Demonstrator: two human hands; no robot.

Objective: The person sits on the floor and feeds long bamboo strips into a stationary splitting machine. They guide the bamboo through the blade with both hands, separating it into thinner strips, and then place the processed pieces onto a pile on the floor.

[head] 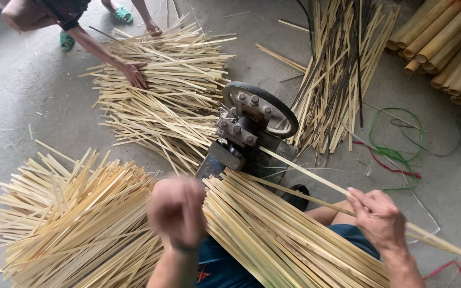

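Note:
My right hand (381, 217) grips a long pale bamboo strip (305, 173) that runs up-left into a small metal machine with a black wheel (252, 120). My left hand (177, 210) is blurred, fingers closed into a fist, hovering over the near end of a thick bundle of bamboo strips (284, 234) lying across my lap. Whether it holds a strip I cannot tell.
A loose pile of short strips (76, 218) lies at the left. Another person's hand (133, 73) presses on a spread pile of strips (172, 90) beyond the machine. Darker strips (337, 69), bamboo poles (449, 42) and green and red cords (396, 149) lie to the right.

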